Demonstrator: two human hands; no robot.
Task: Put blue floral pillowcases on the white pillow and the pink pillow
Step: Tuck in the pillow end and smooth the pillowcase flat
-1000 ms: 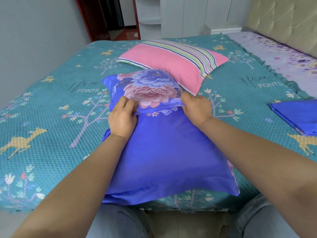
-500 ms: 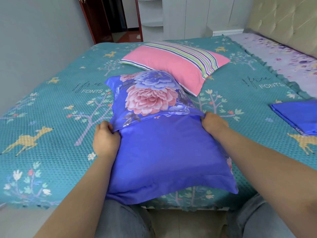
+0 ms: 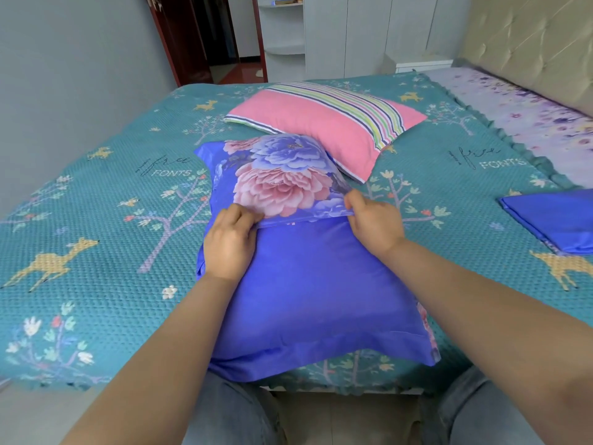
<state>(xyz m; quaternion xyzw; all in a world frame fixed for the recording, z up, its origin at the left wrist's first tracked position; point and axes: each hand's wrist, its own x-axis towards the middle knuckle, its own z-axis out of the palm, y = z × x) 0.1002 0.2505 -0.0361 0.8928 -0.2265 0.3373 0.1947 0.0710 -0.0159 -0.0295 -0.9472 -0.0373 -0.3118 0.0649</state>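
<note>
A pillow inside a blue floral pillowcase (image 3: 308, 284) lies on the bed in front of me, its plain blue back up and a floral flap (image 3: 279, 181) folded over its far end. My left hand (image 3: 229, 240) and my right hand (image 3: 373, 224) each pinch the flap's near edge, left and right. No white pillow surface shows. The pink pillow (image 3: 324, 123) with a striped band lies bare just beyond, touching the flap's far side. A second folded blue pillowcase (image 3: 555, 220) lies at the right edge.
The bed carries a teal quilted cover (image 3: 96, 252) with deer and trees. A lilac floral sheet (image 3: 529, 117) and a padded headboard (image 3: 529, 43) are at the right. A grey wall stands left; a doorway and white cupboards are beyond the bed.
Both hands moved from the pillow's outer sides inward and forward along the flap's edge, and now pinch it closer to the middle. The flap lies a little further from me.
</note>
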